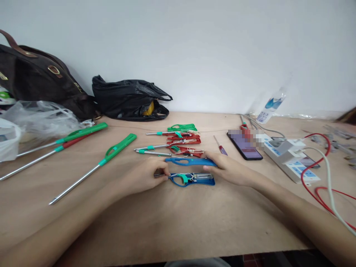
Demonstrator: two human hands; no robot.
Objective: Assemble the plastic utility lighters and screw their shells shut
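My right hand [226, 168] grips the right end of a blue lighter casing half [191, 161], lifted just behind an open blue gas lighter [207, 181]. That lighter shows its inside: a clear tank, a thin white wire and a green trigger. At its left end, the fingers of my left hand [155, 172] pinch the metal tube; most of the tube is hidden by the hand. The left fingertips are also close to the casing half's left tip. Farther back lie several opened red lighters [185, 141] with wires and tubes exposed, and a green casing half [182, 127].
Closed long lighters [118, 149] lie at left, near a clear plastic bag [41, 115]. A black bag [128, 98] stands by the wall. On the right are a screwdriver [221, 149], a phone [247, 150], a power strip [296, 170], cables and a tilted bottle [271, 105].
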